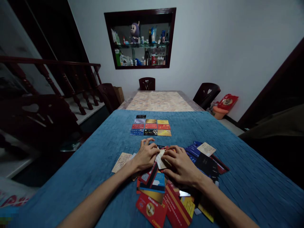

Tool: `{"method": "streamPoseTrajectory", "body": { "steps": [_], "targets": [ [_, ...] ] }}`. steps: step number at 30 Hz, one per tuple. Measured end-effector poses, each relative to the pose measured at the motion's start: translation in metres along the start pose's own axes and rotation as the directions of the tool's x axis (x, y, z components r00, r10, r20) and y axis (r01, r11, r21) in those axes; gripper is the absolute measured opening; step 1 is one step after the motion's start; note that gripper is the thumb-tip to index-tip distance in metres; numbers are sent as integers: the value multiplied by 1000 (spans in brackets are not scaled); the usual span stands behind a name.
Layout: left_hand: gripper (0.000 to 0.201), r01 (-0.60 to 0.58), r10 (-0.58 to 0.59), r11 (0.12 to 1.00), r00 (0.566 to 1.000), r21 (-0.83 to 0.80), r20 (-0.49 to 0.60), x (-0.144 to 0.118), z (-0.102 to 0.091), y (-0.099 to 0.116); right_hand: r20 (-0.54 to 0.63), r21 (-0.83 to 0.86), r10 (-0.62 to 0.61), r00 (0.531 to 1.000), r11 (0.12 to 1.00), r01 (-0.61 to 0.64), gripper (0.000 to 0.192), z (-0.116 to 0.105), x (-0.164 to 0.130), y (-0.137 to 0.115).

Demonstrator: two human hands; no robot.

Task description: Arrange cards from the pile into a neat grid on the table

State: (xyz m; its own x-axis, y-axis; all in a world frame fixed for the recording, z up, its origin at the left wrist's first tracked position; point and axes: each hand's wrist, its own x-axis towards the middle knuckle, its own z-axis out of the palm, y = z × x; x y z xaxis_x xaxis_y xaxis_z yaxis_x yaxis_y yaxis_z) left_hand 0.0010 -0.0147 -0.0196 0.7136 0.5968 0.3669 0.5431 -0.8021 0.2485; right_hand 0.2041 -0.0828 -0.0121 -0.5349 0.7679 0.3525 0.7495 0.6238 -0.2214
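I am seeing my left hand (146, 155) and right hand (180, 164) meeting over 1 card (161, 159), both touching it, on top of a loose pile of cards (166, 196) that is spreading toward me and to the right across the cloth (249, 177). Beyond the hands, a grid of cards (150, 126) is lying in 4 rows. Behind the cloth, bare table (159, 101) is showing, with 1 chair (147, 83) at its far end.
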Motion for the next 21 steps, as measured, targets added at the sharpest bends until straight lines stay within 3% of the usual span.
{"method": "streamPoseTrajectory", "body": {
  "steps": [9,21],
  "targets": [
    [31,2,-1,1000,1000,-20,30,0,5,-6,13,-55,-61,998,997,62,19,-1,0,-3],
    [42,5,-4,1000,1000,-20,31,-1,4,-8,-202,-140,-257,945,963,231,19,-1,-3,3]
  ]
}}
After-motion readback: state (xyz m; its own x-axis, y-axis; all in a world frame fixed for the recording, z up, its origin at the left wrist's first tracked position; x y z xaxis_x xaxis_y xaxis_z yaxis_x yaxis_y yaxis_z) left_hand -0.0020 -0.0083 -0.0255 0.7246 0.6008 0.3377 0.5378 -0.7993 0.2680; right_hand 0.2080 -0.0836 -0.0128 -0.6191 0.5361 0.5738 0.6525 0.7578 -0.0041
